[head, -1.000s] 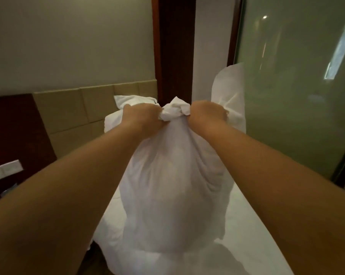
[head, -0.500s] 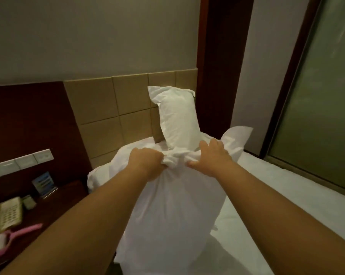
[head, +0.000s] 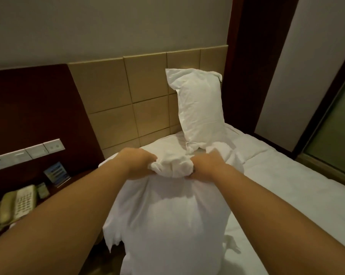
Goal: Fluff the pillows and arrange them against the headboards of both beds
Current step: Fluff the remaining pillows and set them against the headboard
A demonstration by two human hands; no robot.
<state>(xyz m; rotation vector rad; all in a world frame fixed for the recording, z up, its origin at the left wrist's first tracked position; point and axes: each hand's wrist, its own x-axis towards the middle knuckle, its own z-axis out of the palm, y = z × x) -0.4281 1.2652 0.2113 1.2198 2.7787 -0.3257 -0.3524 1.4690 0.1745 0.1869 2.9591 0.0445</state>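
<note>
two bare hands, left hand [head: 138,164] and right hand [head: 207,167], are closed tight on the bunched top of a white pillow [head: 173,221] held upright over the bed [head: 290,187]. a second pillow [head: 199,108] stands upright against the tan padded headboard [head: 116,108]. a telephone [head: 18,203] sits on the nightstand at left.

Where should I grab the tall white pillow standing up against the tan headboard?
Probably by the two top corners of the upright white pillow, reaching from the front. It stands on end against the tan padded headboard, so those corners are free.
</note>
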